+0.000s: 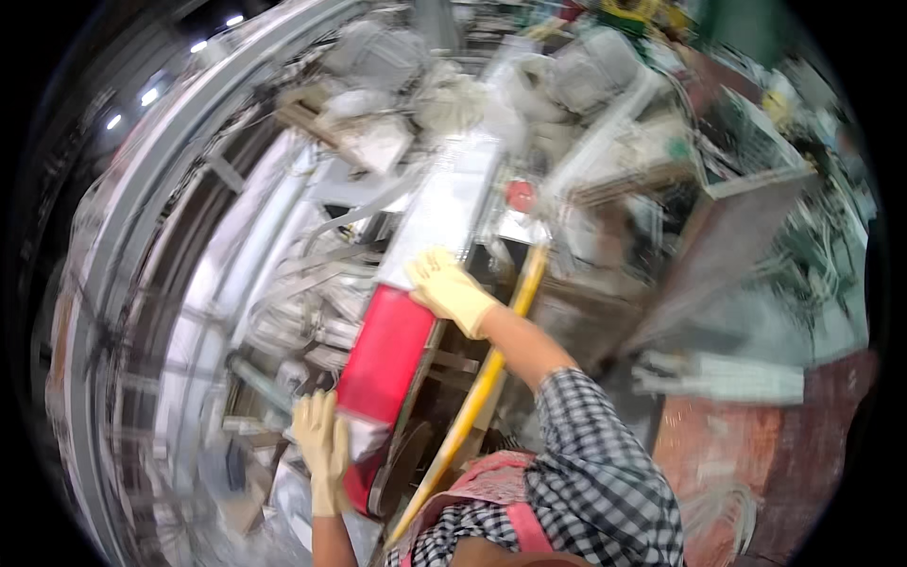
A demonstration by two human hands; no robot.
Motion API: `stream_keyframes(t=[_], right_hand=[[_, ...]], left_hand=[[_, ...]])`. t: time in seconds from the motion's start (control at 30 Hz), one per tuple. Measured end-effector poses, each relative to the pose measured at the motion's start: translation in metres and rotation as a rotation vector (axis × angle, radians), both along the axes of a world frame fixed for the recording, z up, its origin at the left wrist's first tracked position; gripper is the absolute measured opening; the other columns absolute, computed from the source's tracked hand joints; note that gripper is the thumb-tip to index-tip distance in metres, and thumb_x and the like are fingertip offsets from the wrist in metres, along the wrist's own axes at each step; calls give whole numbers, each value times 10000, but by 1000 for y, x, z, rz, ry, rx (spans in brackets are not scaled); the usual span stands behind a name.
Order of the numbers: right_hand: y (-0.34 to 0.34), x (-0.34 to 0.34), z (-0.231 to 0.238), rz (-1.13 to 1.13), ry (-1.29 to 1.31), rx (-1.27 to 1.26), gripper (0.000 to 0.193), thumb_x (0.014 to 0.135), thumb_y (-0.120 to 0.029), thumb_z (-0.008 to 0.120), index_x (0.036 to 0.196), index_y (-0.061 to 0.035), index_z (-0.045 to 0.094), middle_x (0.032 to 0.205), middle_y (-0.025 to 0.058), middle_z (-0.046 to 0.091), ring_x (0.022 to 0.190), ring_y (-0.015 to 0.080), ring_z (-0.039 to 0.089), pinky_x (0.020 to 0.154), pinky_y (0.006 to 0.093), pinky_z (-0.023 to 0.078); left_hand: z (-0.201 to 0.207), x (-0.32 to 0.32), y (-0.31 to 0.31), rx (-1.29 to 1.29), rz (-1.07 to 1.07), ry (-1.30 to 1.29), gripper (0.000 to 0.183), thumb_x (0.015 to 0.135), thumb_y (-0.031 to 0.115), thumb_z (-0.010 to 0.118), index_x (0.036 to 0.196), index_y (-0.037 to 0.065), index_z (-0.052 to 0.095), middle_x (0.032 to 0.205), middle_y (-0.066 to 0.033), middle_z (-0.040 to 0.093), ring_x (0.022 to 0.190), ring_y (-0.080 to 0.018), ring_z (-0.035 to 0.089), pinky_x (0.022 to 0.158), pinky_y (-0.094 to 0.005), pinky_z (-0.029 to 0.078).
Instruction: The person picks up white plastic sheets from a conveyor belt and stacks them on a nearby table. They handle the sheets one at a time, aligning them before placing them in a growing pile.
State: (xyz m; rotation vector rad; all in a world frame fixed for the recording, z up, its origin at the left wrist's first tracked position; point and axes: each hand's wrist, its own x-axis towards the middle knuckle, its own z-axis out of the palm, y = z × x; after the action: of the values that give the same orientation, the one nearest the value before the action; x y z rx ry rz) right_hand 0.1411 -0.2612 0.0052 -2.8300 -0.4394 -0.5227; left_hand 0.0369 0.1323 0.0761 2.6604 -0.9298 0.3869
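A long, narrow red-and-white panel (385, 354) slopes up from my lap side toward the far pile, its near part red and its far part white. My right hand (449, 291), in a pale yellow glove, lies over the panel's right edge where red meets white, its fingers bent and closed against it. Beside the red part's near left corner is my left hand (323, 444), also gloved, with fingers stretched and thumb apart. Whether it touches the panel is not clear. Motion blurs the picture.
A yellow bar (472, 402) runs along the panel's right side. Mixed scrap and bags (378, 52) heap up at the far side. Pale metal rails (90, 255) curve along the left. A brown board (723, 255) stands at right, near white strips (723, 378) and coiled cable (718, 520).
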Motion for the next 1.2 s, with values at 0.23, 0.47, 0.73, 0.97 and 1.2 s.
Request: stream_keyframes(t=[0.23, 0.47, 0.73, 0.97, 1.2], right_hand=[[21, 13, 47, -146, 297, 776, 259, 1082, -197, 532, 1113, 12, 682, 844, 175, 703, 788, 241, 693, 744, 429, 559], [158, -75, 32, 213, 416, 1115, 267, 1061, -243, 594, 1087, 3, 695, 871, 82, 669, 808, 170, 600, 769, 388, 524], [199, -143, 59, 109, 707, 1220, 422, 1086, -326, 558, 1350, -4, 624, 1108, 77, 704, 1024, 175, 629, 953, 344, 505], [214, -201, 56, 37, 607, 1114, 1135, 850, -417, 822, 1706, -60, 167, 1614, 331, 433, 1476, 420, 484, 1231, 457, 372], [253, -209, 25, -128, 437, 777, 1517, 706, -606, 894, 1682, 42, -71, 1748, 316, 81, 1639, 432, 107, 1331, 457, 181]], left_hand=[[-12, -2, 2, -54, 61, -58, 474, 956, 229, 664, 1398, 59, 682, 1432, -207, 644, 1382, -484, 528, 1199, -591, 345], [-13, -3, 10, -81, 17, -63, 446, 984, 193, 637, 1400, 33, 659, 1419, -237, 634, 1365, -481, 531, 1218, -595, 324], [-9, 17, 74, -1012, 175, 408, 540, 1102, 308, 569, 1551, 13, 508, 1563, -201, 543, 1493, -306, 465, 1280, -509, 258], [-17, 63, 84, -1309, -46, 1183, 745, 1125, 606, 395, 1613, 46, 443, 1584, -211, 529, 1473, -302, 495, 1264, -440, 342], [7, 45, 61, -1165, -179, 1304, 673, 1126, 451, 501, 1606, -16, 432, 1582, -225, 523, 1487, -338, 486, 1262, -451, 355]])
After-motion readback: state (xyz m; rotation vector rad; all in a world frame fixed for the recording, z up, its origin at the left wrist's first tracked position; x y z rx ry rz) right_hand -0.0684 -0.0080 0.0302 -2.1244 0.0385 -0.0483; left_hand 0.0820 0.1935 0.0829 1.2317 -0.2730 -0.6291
